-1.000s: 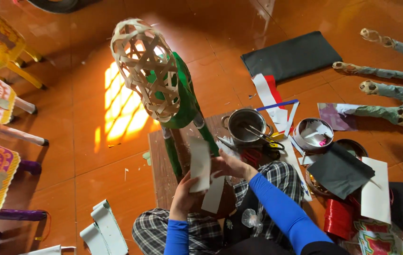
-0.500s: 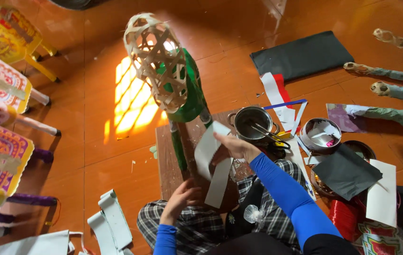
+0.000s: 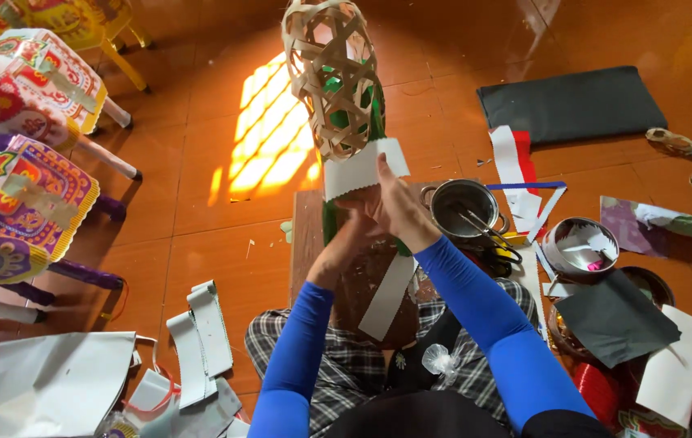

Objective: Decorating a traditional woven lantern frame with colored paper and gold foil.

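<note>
Nearest the camera, the person sits on the orange tiled floor [image 3: 200, 235] in checked trousers, both blue-sleeved arms reaching toward 12 o'clock over a small wooden worktop [image 3: 307, 243]. The left hand [image 3: 344, 243] presses its fingers against the lower part of a green-covered frame [image 3: 331, 219], closed around it as far as can be seen, while the right hand [image 3: 399, 212] pinches a white paper strip [image 3: 360, 170] and holds it across the frame just under the woven bamboo head [image 3: 331, 73]. A second length of white paper [image 3: 386, 296] hangs down at 6 o'clock between the arms. By my judgement the papering has only begun: the bamboo lattice above is bare, and only this one band sits at the neck. At 3 o'clock stand a metal pot [image 3: 464, 207] with a brush in it and a bowl [image 3: 581, 247], with black paper sheets [image 3: 614, 320] beside them. More cut white strips [image 3: 200, 341] lie at 8 o'clock, and finished painted pieces [image 3: 13, 203] stand at 10 o'clock.
</note>
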